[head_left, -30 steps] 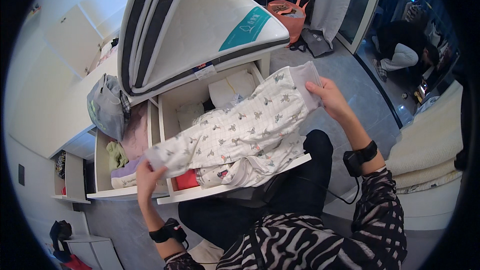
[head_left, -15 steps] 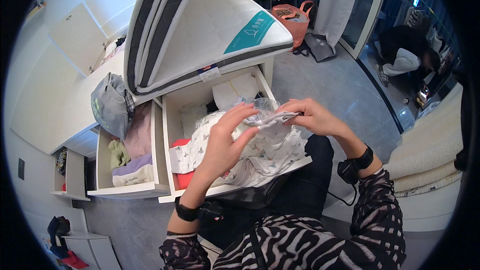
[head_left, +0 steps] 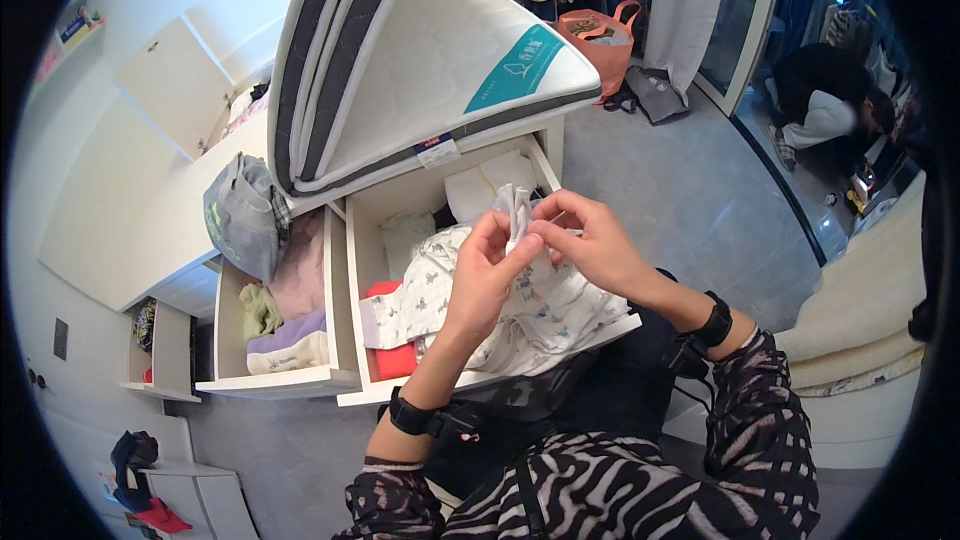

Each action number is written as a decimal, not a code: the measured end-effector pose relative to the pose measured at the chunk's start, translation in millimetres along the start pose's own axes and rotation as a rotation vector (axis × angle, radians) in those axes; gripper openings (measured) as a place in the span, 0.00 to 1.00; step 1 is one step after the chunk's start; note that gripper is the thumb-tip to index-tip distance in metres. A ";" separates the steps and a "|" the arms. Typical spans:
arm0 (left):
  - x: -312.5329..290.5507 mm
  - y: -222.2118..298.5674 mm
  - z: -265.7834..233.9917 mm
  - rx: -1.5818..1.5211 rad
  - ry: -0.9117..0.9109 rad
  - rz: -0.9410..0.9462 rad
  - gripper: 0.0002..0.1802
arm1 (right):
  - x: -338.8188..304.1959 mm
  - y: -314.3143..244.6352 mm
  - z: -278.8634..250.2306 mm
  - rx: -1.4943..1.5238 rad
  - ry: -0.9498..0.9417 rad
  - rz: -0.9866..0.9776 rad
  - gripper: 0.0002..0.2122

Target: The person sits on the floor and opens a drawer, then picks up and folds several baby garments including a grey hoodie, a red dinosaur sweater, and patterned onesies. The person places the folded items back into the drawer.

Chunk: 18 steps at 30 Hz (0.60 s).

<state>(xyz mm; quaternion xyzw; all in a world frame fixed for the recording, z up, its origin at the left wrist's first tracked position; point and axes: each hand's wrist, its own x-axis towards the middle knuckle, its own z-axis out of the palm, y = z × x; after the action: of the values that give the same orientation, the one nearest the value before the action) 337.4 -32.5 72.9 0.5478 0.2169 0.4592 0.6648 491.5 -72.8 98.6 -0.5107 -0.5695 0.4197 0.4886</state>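
A small pale-grey folded cloth stands upright between my two hands, above the open drawer. My left hand pinches its lower part between thumb and fingers. My right hand is closed against the same cloth from the right, its fingertips near my left thumb. Below them, white printed baby clothes spread over the drawer and its front edge. Red fabric shows beneath them. A white folded item lies at the drawer's back.
A folded mattress leans over the cabinet. To the left, a second open drawer holds purple and cream cloth, with a grey garment draped above. An orange bag stands on the floor. Another person crouches at far right.
The cloth has turned from lying flat to upright. My hands have come together on it, the left closing from spread fingers to a pinch. The view has shifted slightly.
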 end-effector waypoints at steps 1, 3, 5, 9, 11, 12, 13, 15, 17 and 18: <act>-1.0 1.1 -1.4 -0.034 0.011 -0.042 0.07 | 0.3 0.1 2.5 -0.014 0.001 -0.023 0.08; -2.9 4.7 -5.5 -0.110 0.073 -0.155 0.07 | 0.1 -0.2 5.5 -0.072 -0.009 -0.035 0.08; -5.0 6.4 -7.3 -0.026 0.033 -0.135 0.09 | -2.0 -0.4 7.1 -0.076 -0.015 -0.069 0.08; -9.0 4.6 -4.6 0.170 -0.002 -0.058 0.07 | -5.1 0.9 5.4 -0.077 -0.023 -0.023 0.08; -10.6 1.7 -2.0 0.205 -0.025 -0.006 0.07 | -4.6 3.7 4.0 -0.048 -0.026 0.008 0.09; -11.6 0.7 -2.0 0.213 -0.035 0.001 0.06 | -4.7 5.4 2.7 -0.031 -0.029 0.020 0.09; -12.2 -0.3 -2.7 0.222 -0.045 0.010 0.06 | -4.5 7.4 1.2 -0.015 -0.033 0.030 0.10; -13.2 -0.3 -8.7 0.159 0.008 -0.051 0.06 | -4.0 11.3 -1.9 0.201 -0.042 0.138 0.11; -13.8 -0.8 -15.6 0.040 0.070 -0.118 0.11 | -3.9 14.6 -4.0 0.337 -0.070 0.211 0.12; -13.8 -1.7 -18.2 0.035 0.066 -0.100 0.11 | -4.2 16.1 -4.0 0.362 -0.094 0.229 0.12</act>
<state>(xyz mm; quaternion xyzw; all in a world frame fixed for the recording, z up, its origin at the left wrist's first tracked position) 317.0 -34.6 62.7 0.5325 0.2738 0.4396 0.6695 498.3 -75.1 83.0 -0.4558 -0.4451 0.5912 0.4946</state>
